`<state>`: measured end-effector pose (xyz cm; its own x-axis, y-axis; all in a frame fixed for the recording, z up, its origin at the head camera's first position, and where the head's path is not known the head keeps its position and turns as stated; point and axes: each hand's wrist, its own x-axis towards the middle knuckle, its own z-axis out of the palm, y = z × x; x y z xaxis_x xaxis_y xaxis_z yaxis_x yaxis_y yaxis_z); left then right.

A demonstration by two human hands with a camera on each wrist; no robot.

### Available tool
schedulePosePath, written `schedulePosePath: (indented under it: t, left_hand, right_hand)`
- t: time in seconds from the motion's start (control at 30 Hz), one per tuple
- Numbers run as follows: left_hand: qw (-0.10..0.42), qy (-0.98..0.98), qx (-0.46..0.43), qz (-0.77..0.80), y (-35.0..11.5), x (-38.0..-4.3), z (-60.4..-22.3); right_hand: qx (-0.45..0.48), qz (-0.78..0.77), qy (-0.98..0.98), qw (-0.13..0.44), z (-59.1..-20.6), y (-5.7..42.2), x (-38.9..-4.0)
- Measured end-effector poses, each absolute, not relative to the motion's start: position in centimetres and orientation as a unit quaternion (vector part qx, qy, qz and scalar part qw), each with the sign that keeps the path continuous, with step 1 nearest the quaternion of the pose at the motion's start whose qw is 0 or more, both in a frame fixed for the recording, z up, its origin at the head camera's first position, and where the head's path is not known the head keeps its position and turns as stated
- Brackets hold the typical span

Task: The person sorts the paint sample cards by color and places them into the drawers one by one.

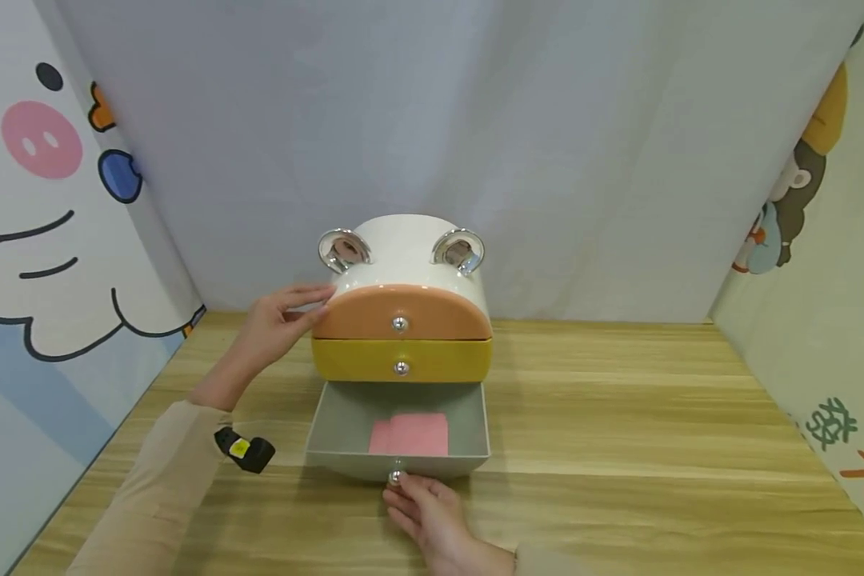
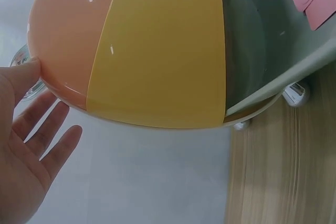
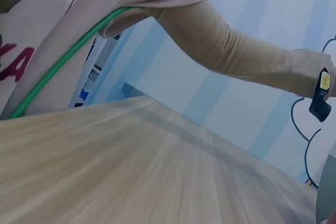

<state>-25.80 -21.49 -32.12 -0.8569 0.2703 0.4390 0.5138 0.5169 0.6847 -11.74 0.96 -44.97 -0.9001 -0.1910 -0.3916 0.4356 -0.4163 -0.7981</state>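
Observation:
A small drawer cabinet (image 1: 410, 244) with a white rounded top and two silver ear-like rings stands on the table. Its orange drawer (image 1: 360, 314) and yellow drawer (image 1: 353, 360) are closed, while the grey-green bottom drawer (image 1: 331, 424) is pulled out. Pink cards or folded papers (image 1: 419, 434) lie inside it. My right hand (image 1: 435, 516) pinches the bottom drawer's silver knob (image 1: 396, 478) between thumb and finger. At the cabinet's upper left side, my left hand (image 1: 277, 324) touches it with extended fingers; the left wrist view shows the thumb (image 2: 29, 74) at the orange drawer's edge.
The wood-grain table (image 1: 619, 448) extends on both sides of the cabinet. Behind it hangs a pale grey curtain (image 1: 583, 160). Cartoon-printed panels (image 1: 65, 240) stand left and right. A black wrist device (image 1: 245, 450) is strapped at the left sleeve.

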Motion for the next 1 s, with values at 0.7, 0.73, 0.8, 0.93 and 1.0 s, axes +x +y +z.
schedulePosePath:
  t: [0.7, 0.73, 0.8, 0.93, 1.0]
  left_hand:
    - [0.14, -0.857, -0.23, -0.439, -21.5, -26.0, -32.1]
    - [0.14, -0.858, -0.229, -0.438, -21.5, -26.0, -32.1]
    - [0.138, -0.859, -0.228, -0.437, -21.5, -26.0, -32.1]
    - [0.137, -0.86, -0.226, -0.436, -21.4, -25.9, -32.0]
    - [0.137, -0.861, -0.226, -0.435, -21.4, -25.8, -32.0]
  right_hand:
    - [0.113, -0.819, 0.544, 0.143, -44.5, 1.2, -17.3]
    - [0.112, -0.818, 0.546, 0.142, -44.5, 1.2, -17.6]
    - [0.109, -0.813, 0.553, 0.146, -44.5, 1.2, -18.3]
    - [0.107, -0.802, 0.566, 0.158, -44.5, 1.4, -19.4]
    - [0.108, -0.795, 0.573, 0.167, -44.4, 1.5, -19.8]
